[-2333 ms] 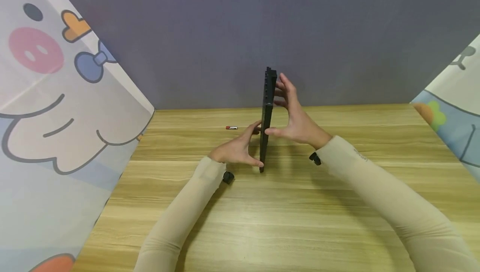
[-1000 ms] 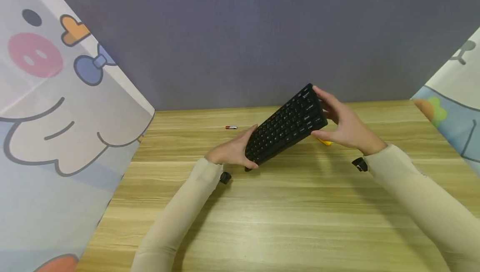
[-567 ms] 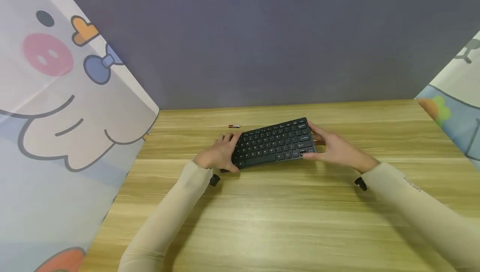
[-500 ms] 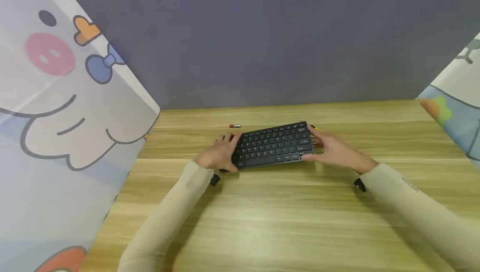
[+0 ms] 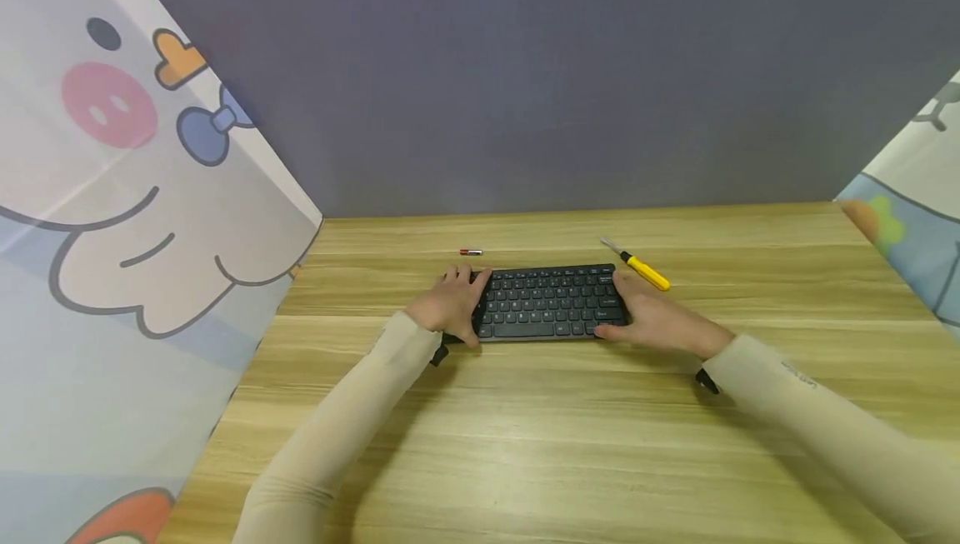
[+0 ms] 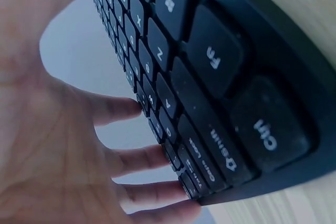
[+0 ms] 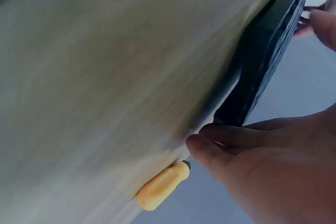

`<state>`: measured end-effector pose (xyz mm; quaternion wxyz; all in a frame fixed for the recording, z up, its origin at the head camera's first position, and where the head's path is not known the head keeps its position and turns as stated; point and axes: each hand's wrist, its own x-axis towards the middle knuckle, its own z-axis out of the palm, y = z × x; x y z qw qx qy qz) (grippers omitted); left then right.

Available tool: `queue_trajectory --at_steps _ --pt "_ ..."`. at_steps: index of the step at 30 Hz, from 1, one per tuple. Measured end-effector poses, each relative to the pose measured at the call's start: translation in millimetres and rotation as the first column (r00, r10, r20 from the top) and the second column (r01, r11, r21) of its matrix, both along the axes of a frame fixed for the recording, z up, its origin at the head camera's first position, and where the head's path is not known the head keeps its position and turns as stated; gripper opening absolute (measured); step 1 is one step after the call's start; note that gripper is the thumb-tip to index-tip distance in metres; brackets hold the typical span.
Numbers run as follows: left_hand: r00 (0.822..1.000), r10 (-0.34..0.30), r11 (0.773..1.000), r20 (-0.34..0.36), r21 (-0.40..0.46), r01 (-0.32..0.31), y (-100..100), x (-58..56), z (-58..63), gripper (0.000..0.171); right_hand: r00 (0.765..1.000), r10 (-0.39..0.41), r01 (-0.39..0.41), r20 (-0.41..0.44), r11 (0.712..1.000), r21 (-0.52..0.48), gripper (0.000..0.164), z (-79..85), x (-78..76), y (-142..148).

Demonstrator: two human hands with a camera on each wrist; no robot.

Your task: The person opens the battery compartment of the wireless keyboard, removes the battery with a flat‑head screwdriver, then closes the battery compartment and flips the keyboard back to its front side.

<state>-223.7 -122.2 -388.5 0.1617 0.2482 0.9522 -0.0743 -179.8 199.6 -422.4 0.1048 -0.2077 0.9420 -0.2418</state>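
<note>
A black keyboard (image 5: 551, 304) lies keys up and nearly level across the wooden table, its long side along the table's back. My left hand (image 5: 447, 306) holds its left end, thumb at the near edge and fingers at the far edge; the left wrist view shows the fingertips (image 6: 134, 107) at the far row of keys. The right hand (image 5: 660, 317) grips the opposite end, thumb on the near corner. In the right wrist view a narrow gap shows under that end of the keyboard (image 7: 262, 56), and the right fingers (image 7: 207, 150) are at its edge.
Behind the right hand lies a screwdriver (image 5: 648, 272) with a yellow handle, its shaft pointing back and left. A small red and black battery (image 5: 471, 252) lies behind the keyboard's left end. A grey wall (image 5: 570, 111) rises at the table's back.
Both hands have turned the keyboard from standing on edge to lying flat, keys up. Its right end has swung right, then down. The screwdriver, mostly hidden before, now shows whole.
</note>
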Motion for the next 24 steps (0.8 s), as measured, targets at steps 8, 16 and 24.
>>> queue_trajectory --at_steps 8,16,24 --pt "1.0 -0.013 1.0 -0.008 -0.029 0.013 -1.1 -1.7 -1.7 0.132 1.0 0.011 -0.011 0.011 0.999 0.03 0.103 0.6 5.4 -6.7" --pt "1.0 -0.008 1.0 0.0 0.026 0.008 -3.4 -5.6 -3.5 0.132 1.0 -0.024 0.023 0.007 0.998 0.054 0.091 0.4 9.8 -11.2" --pt "0.999 -0.008 0.998 0.053 0.069 0.004 -8.7 -4.6 -5.6 0.125 0.999 -0.045 0.046 -0.023 0.994 0.094 0.086 9.8 13.7 -16.2"
